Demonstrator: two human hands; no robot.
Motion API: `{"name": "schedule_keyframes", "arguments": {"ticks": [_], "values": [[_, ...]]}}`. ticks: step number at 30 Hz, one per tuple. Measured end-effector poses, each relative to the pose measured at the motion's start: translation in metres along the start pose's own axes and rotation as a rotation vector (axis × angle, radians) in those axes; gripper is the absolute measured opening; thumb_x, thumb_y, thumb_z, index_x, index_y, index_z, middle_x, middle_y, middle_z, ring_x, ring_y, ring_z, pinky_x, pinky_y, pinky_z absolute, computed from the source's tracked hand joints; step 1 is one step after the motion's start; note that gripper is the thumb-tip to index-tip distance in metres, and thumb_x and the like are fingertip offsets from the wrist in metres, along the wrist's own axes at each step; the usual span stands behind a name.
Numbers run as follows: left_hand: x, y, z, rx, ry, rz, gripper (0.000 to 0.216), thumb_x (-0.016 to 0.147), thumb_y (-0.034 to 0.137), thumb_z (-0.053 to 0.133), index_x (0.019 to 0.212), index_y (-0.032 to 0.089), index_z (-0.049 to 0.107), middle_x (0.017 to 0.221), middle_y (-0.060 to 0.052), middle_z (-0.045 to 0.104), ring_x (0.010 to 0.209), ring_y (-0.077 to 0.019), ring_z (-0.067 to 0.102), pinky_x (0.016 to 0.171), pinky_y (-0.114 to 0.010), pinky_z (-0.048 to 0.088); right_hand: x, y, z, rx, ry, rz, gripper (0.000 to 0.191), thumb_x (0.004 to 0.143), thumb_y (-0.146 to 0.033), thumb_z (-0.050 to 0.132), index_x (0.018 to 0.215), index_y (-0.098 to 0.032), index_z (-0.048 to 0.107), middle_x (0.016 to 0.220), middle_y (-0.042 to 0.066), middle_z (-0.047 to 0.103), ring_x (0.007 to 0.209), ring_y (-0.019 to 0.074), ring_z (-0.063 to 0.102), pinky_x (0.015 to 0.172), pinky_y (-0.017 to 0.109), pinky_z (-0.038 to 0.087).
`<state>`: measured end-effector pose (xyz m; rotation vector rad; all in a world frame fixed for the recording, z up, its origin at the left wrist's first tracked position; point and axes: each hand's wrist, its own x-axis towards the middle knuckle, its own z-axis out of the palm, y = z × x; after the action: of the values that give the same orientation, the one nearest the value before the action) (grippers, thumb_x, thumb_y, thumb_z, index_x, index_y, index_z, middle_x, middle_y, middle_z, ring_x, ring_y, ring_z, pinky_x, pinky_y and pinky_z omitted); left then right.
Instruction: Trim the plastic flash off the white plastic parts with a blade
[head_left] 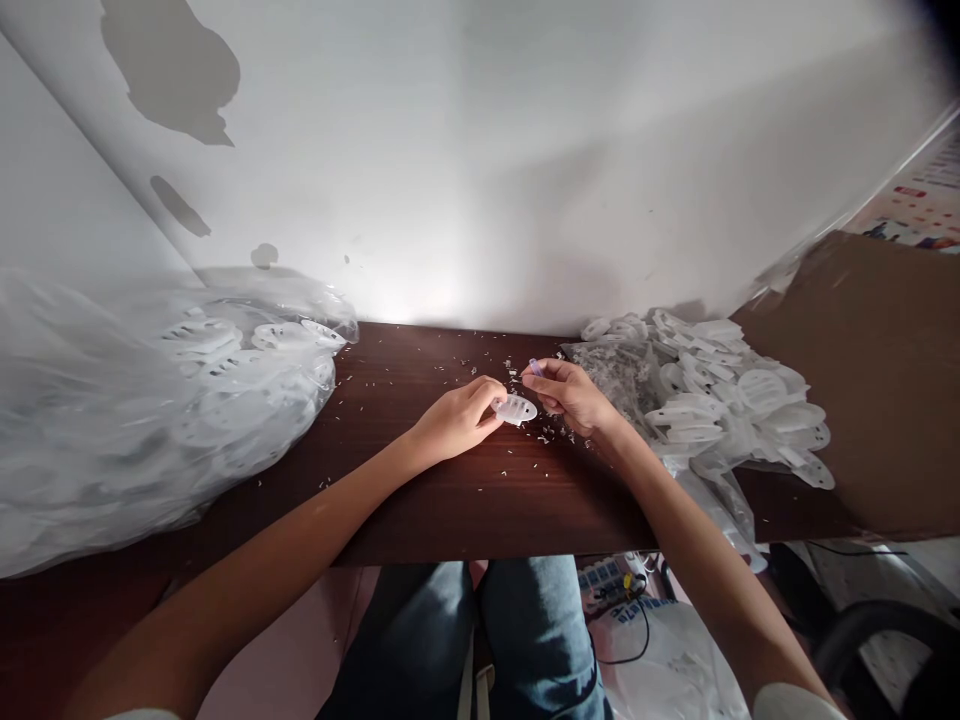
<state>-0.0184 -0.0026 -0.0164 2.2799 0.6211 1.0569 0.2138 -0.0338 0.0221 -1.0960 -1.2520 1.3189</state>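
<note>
Two bare hands work over one dark red-brown wooden tabletop point(450, 510). The left hand point(463, 415) pinches one white translucent oval slotted plastic piece point(516, 409) between thumb and fingers; it is held at the middle of the tabletop, its free end pointing toward the right hand point(568, 393). That hand's grip is narrow, closed on one small pale violet translucent strip point(535, 368). Dozens of tiny whitish plastic scraps point(544, 438) lie scattered around both hands. At left sits one big clear plastic bag point(150, 430) full of white ovals, too many to count; at right, one loose pile of white oval plastic pieces point(757, 400), well over ten, beside one brown cardboard panel point(892, 390)
</note>
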Motion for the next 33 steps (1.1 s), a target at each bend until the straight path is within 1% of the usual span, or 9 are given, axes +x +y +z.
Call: {"name": "schedule_keyframes", "arguments": {"ticks": [3, 7, 9, 11, 13, 16, 21, 26, 33], "values": [[-0.0003, -0.0013, -0.0010, 0.069, 0.023, 0.021, 0.029, 0.083, 0.014, 0.074, 0.108, 0.025, 0.065, 0.109, -0.007, 0.070, 0.098, -0.0239, 0.071, 0.091, -0.039, 0.057, -0.0025, -0.0011, 0.0006, -0.025, -0.054, 0.024, 0.040, 0.074, -0.051, 0.088, 0.088, -0.018, 0.071, 0.063, -0.006, 0.048, 0.052, 0.0068, 0.030, 0.046, 0.026, 0.019], [-0.0003, -0.0016, -0.0011, 0.102, 0.023, 0.015, 0.029, 0.085, 0.016, 0.073, 0.110, 0.025, 0.063, 0.113, -0.008, 0.071, 0.100, -0.0239, 0.071, 0.092, -0.039, 0.056, -0.0039, -0.0005, 0.0006, -0.127, -0.096, 0.038, 0.043, 0.076, -0.052, 0.086, 0.098, -0.017, 0.075, 0.062, -0.006, 0.052, 0.051, 0.0075, 0.034, 0.046, 0.025, 0.022], [-0.0001, -0.0012, -0.0008, 0.064, 0.018, -0.008, 0.029, 0.084, 0.017, 0.074, 0.110, 0.026, 0.064, 0.113, -0.008, 0.071, 0.101, -0.0244, 0.071, 0.094, -0.040, 0.055, -0.0039, -0.0002, -0.0005, -0.197, -0.078, -0.005, 0.043, 0.076, -0.051, 0.086, 0.100, -0.018, 0.074, 0.064, -0.005, 0.055, 0.051, 0.0079, 0.037, 0.047, 0.025, 0.025], [0.0004, -0.0004, -0.0005, 0.007, 0.018, -0.028, 0.029, 0.083, 0.016, 0.075, 0.109, 0.026, 0.065, 0.112, -0.007, 0.072, 0.101, -0.0242, 0.071, 0.096, -0.040, 0.055, -0.0042, -0.0008, -0.0020, -0.282, -0.063, -0.060, 0.038, 0.078, -0.050, 0.084, 0.097, -0.018, 0.073, 0.067, -0.004, 0.058, 0.053, 0.0088, 0.041, 0.049, 0.025, 0.029], [0.0010, 0.0004, -0.0004, -0.036, 0.026, -0.031, 0.027, 0.083, 0.016, 0.076, 0.107, 0.026, 0.066, 0.110, -0.007, 0.072, 0.101, -0.0238, 0.071, 0.097, -0.040, 0.055, -0.0049, -0.0020, -0.0034, -0.363, -0.072, -0.098, 0.034, 0.082, -0.048, 0.081, 0.094, -0.018, 0.073, 0.071, -0.002, 0.062, 0.057, 0.0100, 0.045, 0.051, 0.025, 0.033], [0.0013, 0.0007, -0.0002, -0.041, 0.031, -0.028, 0.026, 0.085, 0.016, 0.076, 0.107, 0.026, 0.066, 0.109, -0.007, 0.072, 0.101, -0.0240, 0.071, 0.097, -0.041, 0.054, -0.0060, -0.0031, -0.0038, -0.437, -0.094, -0.134, 0.030, 0.086, -0.046, 0.077, 0.096, -0.018, 0.077, 0.078, 0.001, 0.067, 0.063, 0.0120, 0.050, 0.055, 0.026, 0.037], [-0.0002, -0.0012, 0.0007, -0.027, 0.019, -0.050, 0.025, 0.085, 0.019, 0.076, 0.107, 0.026, 0.066, 0.109, -0.007, 0.072, 0.103, -0.0246, 0.071, 0.098, -0.041, 0.055, -0.0063, -0.0011, 0.0000, -0.479, -0.100, -0.171, 0.030, 0.088, -0.046, 0.074, 0.099, -0.019, 0.080, 0.087, 0.003, 0.074, 0.071, 0.0155, 0.058, 0.063, 0.028, 0.043], [-0.0012, -0.0013, 0.0008, -0.041, 0.023, -0.043, 0.021, 0.087, 0.020, 0.074, 0.105, 0.026, 0.065, 0.108, -0.008, 0.073, 0.104, -0.0249, 0.072, 0.100, -0.042, 0.054, -0.0058, 0.0007, 0.0014, -0.514, -0.091, -0.200, 0.030, 0.088, -0.047, 0.074, 0.099, -0.019, 0.080, 0.093, 0.005, 0.076, 0.080, 0.0185, 0.063, 0.072, 0.030, 0.048], [-0.0005, -0.0007, 0.0008, -0.058, 0.023, -0.026, 0.013, 0.090, 0.023, 0.072, 0.101, 0.026, 0.066, 0.109, -0.008, 0.075, 0.105, -0.0247, 0.073, 0.102, -0.044, 0.055, -0.0058, 0.0051, 0.0016, -0.488, -0.060, -0.192, 0.032, 0.088, -0.049, 0.076, 0.101, -0.020, 0.080, 0.094, 0.005, 0.077, 0.083, 0.0193, 0.065, 0.072, 0.030, 0.050]]}}
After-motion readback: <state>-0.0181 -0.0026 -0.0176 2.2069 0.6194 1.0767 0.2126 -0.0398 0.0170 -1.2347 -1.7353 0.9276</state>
